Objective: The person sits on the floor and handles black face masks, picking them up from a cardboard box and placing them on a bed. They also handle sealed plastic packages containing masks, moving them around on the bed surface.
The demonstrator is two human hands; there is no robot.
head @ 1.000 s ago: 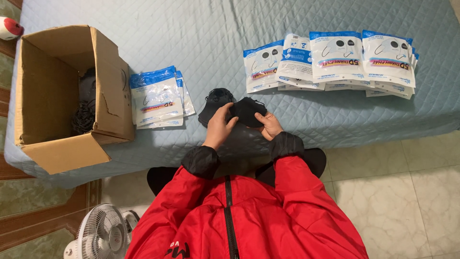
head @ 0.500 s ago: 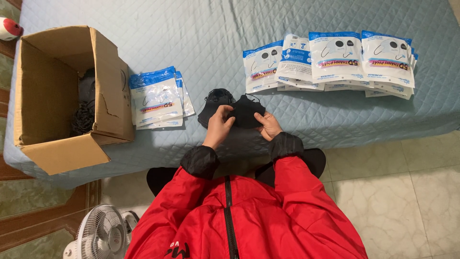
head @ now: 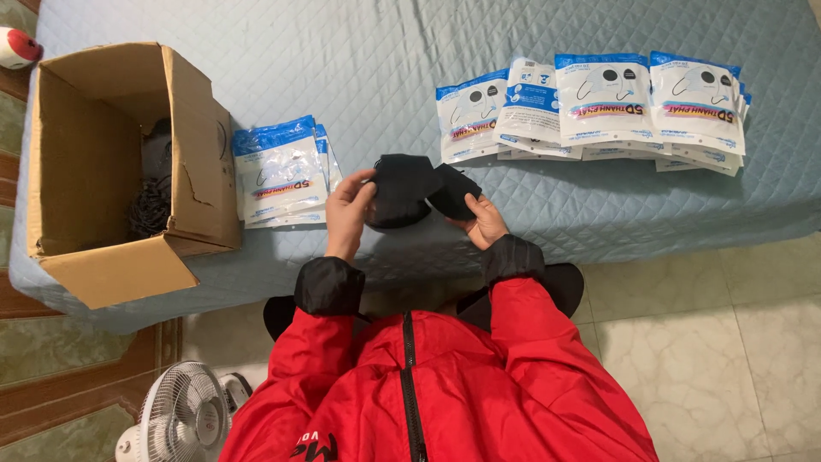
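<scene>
In the head view, the left hand [head: 349,210] gripped a black face mask [head: 400,190] at its left edge, with the fingers closed around the fabric and the thumb on top. The right hand [head: 486,221] held a second black mask [head: 453,191] from below, its fingers closed on the lower right edge. Both masks were just above the near edge of the bed [head: 359,77], which had a quilted light blue cover, and the two masks overlapped a little in the middle.

Compared with the frames before, the left hand had moved a bit to the left and the left mask was pulled more open and wider; earlier the two hands were closer together on one dark bundle.

To the left of the hands lay a small pile of blue and white packets [head: 278,171], just beside an open cardboard box [head: 103,171] with dark things inside. A longer row of the same packets [head: 599,107] lay to the upper right, apart from the hands. These had not moved. A white fan [head: 184,419] stood on the floor.
</scene>
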